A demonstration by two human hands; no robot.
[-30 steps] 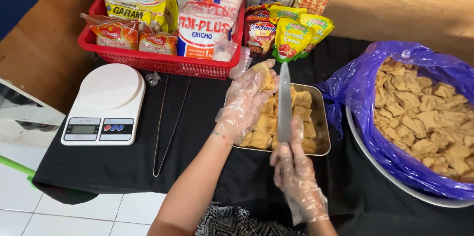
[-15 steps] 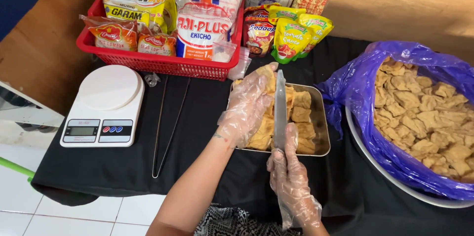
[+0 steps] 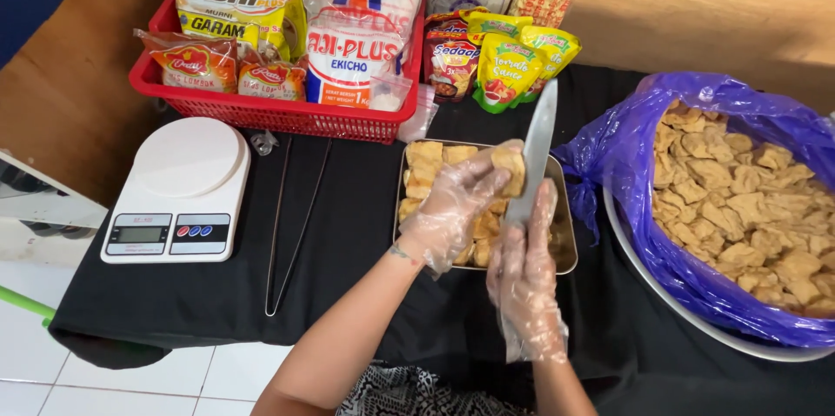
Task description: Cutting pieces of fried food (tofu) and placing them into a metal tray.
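table (image 3: 217,294) – black cloth | scale (image 3: 178,190) | tongs (image 3: 291,224) | tray (image 3: 565,251) | basket (image 3: 261,111)

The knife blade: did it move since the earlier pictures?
Yes. The knife blade now leans right, its tip nearer the sauce pouches, judged against the metal tray.

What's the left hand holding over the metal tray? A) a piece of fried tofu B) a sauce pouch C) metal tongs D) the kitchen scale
A. The gloved left hand grips a piece of fried tofu above the metal tray, with the knife in the right hand right beside it; the tongs and the scale lie untouched on the black cloth.
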